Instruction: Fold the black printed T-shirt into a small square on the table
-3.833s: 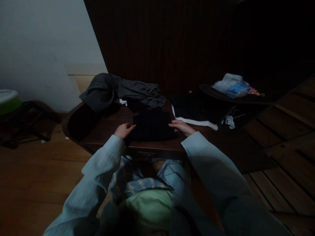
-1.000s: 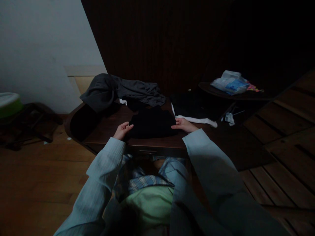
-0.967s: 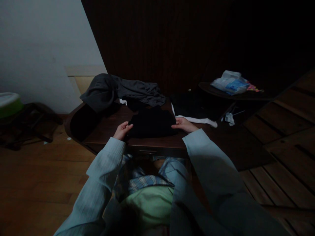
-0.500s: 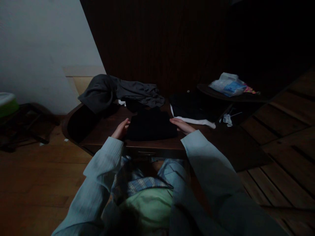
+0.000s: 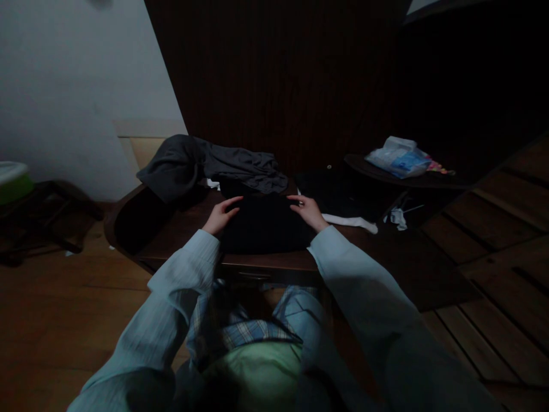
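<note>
A folded black garment (image 5: 266,226) lies on the dark wooden table (image 5: 274,262) right in front of me; its exact kind is lost in the dim light. At its left side is my left hand (image 5: 221,215), thumb and fingers apart, fingertips over the far left corner. My right hand (image 5: 307,212) mirrors it at the far right corner, with its fingers spread too. Neither hand shows a grip on the cloth. Behind the garment lies a crumpled dark grey cloth (image 5: 244,169).
Another dark folded cloth (image 5: 330,191) with a white strip (image 5: 351,222) lies to the right. A plastic packet (image 5: 398,157) sits on a raised dark shelf (image 5: 446,182). At the far left, a green and white container (image 5: 16,182) stands on a low stand.
Both hands have moved from the garment's sides toward its far corners, and their fingers have opened. The garment stays in about the same place, and the camera view has shifted slightly.
</note>
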The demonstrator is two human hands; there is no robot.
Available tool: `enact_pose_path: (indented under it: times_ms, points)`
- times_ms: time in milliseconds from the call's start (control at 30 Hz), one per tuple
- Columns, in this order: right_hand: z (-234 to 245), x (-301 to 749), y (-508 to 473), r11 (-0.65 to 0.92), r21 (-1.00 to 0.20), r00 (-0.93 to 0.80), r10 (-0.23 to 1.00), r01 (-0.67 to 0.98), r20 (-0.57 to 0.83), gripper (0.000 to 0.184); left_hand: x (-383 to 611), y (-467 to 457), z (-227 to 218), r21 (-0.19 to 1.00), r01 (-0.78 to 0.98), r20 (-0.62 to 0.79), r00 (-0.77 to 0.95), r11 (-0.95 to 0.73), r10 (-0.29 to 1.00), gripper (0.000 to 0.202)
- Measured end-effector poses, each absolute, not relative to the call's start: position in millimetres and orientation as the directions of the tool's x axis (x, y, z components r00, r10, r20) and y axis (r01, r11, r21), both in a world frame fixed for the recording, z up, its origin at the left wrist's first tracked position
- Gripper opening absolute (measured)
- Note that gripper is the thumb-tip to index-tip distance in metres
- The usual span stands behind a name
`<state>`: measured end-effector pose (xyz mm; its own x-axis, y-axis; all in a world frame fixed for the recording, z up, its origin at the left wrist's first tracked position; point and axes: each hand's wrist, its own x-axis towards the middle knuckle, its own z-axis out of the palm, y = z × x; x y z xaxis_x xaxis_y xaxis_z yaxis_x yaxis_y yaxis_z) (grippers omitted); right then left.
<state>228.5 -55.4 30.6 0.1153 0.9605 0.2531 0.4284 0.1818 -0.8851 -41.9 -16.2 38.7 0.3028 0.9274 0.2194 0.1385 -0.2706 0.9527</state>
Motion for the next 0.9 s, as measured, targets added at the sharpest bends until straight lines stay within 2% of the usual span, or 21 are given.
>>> enact_pose_path:
  times_ms: [67,133,200,300,367,433,500,600,667,733,900]
  points:
    - [38,228,-50,0.284,-0.839,0.125,0.917,0.464,0.379,0.031,-39,-10,45,0.922,0.142,0.313,0.28,-0.361,0.908,0.041]
    - [44,226,-43,0.307,-0.79,0.131,0.891,0.53,0.435,0.034,-35,-1,49,0.882,0.168,0.39,0.265,-0.441,0.882,0.043]
    - [44,221,-36,0.235,-0.77,0.139,0.912,0.593,0.385,0.042,-31,10,47,0.846,0.222,0.423,0.275,-0.485,0.863,0.048]
    - [36,215,-36,0.062,-0.732,0.126,0.972,0.678,0.199,0.062,-32,18,31,0.816,0.357,0.363,0.293,-0.454,0.884,0.057]
    - [31,211,-48,0.052,-0.671,0.105,0.976,0.739,0.191,0.068,-38,17,17,0.801,0.434,0.326,0.263,-0.413,0.908,0.059]
    - [28,204,-68,0.159,-0.586,0.026,0.956,0.795,0.294,0.066,-46,12,4,0.802,0.465,0.312,0.209,-0.375,0.927,0.057]
    - [28,191,-91,0.31,-0.469,-0.138,0.921,0.827,0.365,0.064,-52,6,-3,0.819,0.457,0.303,0.168,-0.347,0.938,0.054]
    - [30,166,-117,0.45,-0.256,-0.374,0.879,0.855,0.296,0.066,-56,0,-6,0.852,0.403,0.316,0.114,-0.335,0.942,0.046]
    - [32,150,-125,0.455,-0.129,-0.416,0.876,0.881,0.246,0.06,-56,-1,-5,0.868,0.371,0.334,0.056,-0.33,0.941,0.039]
    - [33,138,-125,0.428,-0.05,-0.409,0.887,0.902,0.213,0.053,-56,-1,-4,0.879,0.35,0.343,0.005,-0.323,0.939,0.031]
    - [37,119,-115,0.377,0.027,-0.377,0.917,0.926,0.133,0.046,-57,-2,-5,0.925,0.264,0.292,-0.035,-0.273,0.956,0.022]
